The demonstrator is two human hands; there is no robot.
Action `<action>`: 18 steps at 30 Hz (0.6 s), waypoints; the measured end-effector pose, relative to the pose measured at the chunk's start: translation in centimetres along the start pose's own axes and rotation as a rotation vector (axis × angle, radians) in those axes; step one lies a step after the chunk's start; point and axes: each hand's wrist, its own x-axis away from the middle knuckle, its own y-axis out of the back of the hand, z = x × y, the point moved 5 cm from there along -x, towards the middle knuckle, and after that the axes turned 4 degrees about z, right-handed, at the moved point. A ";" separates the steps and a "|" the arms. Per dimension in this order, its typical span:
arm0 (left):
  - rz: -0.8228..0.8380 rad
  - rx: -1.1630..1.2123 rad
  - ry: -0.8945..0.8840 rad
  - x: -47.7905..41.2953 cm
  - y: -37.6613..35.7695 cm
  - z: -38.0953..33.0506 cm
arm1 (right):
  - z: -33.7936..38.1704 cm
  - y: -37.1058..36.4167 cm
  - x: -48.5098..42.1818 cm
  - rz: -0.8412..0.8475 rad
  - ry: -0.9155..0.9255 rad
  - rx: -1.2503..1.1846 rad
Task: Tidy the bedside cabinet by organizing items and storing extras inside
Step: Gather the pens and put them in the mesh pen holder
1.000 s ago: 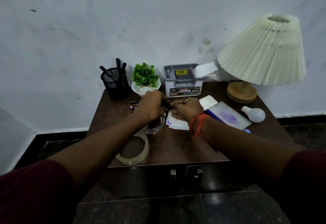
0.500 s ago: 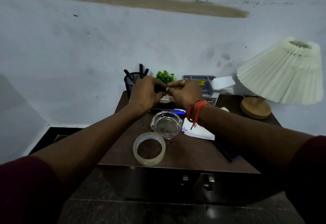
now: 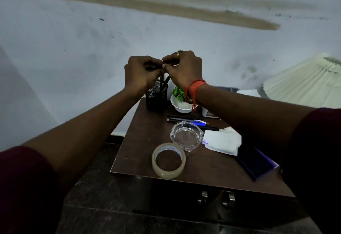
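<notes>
The dark tabletop (image 3: 140, 141) of the bedside cabinet (image 3: 166, 193) carries, nearest me, a tape roll (image 3: 168, 160), then a glass ashtray (image 3: 186, 135) with loose pens (image 3: 188, 120) lying flat behind it. At the back left corner stands the mesh pen holder (image 3: 156, 96). Above it my left hand (image 3: 140, 73) and right hand (image 3: 184, 69) meet, each grip pinched on a black pen (image 3: 161, 79) whose lower end dips into the holder's mouth. Released off-centre, I judge it could glance off the standing pens (image 3: 167, 81) or the rim and drop behind the cabinet.
</notes>
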 end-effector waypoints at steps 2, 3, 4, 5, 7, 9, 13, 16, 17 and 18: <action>-0.010 0.005 0.020 0.0 -0.2 0.7 | -0.2 -0.6 -0.1 0.008 0.005 0.032; -0.012 0.004 0.029 0.0 -0.4 1.0 | -0.4 -0.8 -0.1 0.010 0.007 0.047; -0.011 0.006 0.039 0.0 -0.5 1.3 | -0.5 -1.0 -0.2 0.011 0.009 0.061; -0.010 0.010 0.049 0.0 -0.7 1.6 | -0.7 -1.2 -0.2 0.014 0.012 0.075; -0.003 0.013 0.063 0.2 -1.0 2.0 | -1.1 -1.6 -0.3 0.028 0.020 0.098; 0.006 0.008 0.072 0.5 -1.2 2.4 | -1.6 -2.0 -0.2 0.046 0.022 0.109; 0.032 0.048 0.102 1.0 -1.5 3.1 | -2.5 -2.4 0.2 0.063 -0.004 0.107; 0.043 0.060 0.103 1.4 -1.6 3.2 | -3.3 -2.1 0.6 0.059 -0.021 0.103; 0.042 0.070 0.108 1.6 -1.6 3.3 | -3.6 -1.9 0.7 0.056 -0.031 0.099; 0.038 0.077 0.115 1.8 -1.6 3.3 | -4.0 -1.6 0.8 0.054 -0.046 0.092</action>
